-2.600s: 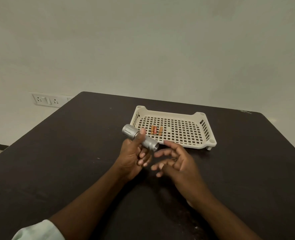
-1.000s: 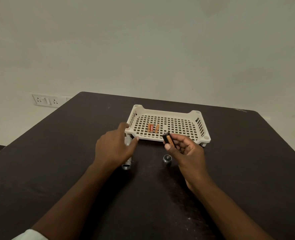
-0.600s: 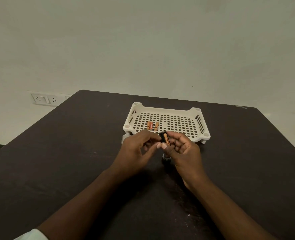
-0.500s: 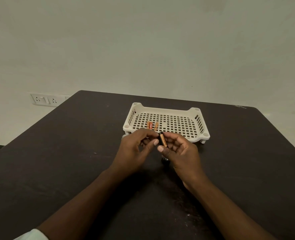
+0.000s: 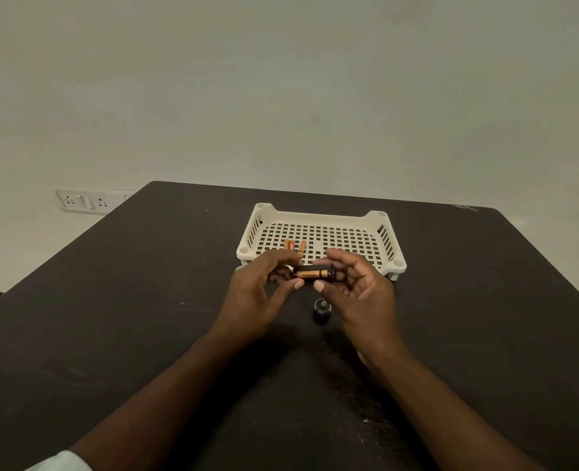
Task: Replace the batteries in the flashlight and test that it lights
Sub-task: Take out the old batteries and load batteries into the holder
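Both hands (image 5: 257, 294) turned battery holder (image 5: 313, 272) sideways (label unreadable).

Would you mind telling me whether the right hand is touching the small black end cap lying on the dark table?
Apart: the head view shows the end cap on the table, with the right hand raised above it.

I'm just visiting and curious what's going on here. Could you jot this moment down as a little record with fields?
Activity: battery swap, mid-way
Held item: black battery holder with an orange cell showing, lying sideways
Left hand: pinches the holder's left end
Right hand: grips its right end
Tray: white, slotted, holds spare batteries
On table: dark end cap near the right hand
Flashlight body: not visible
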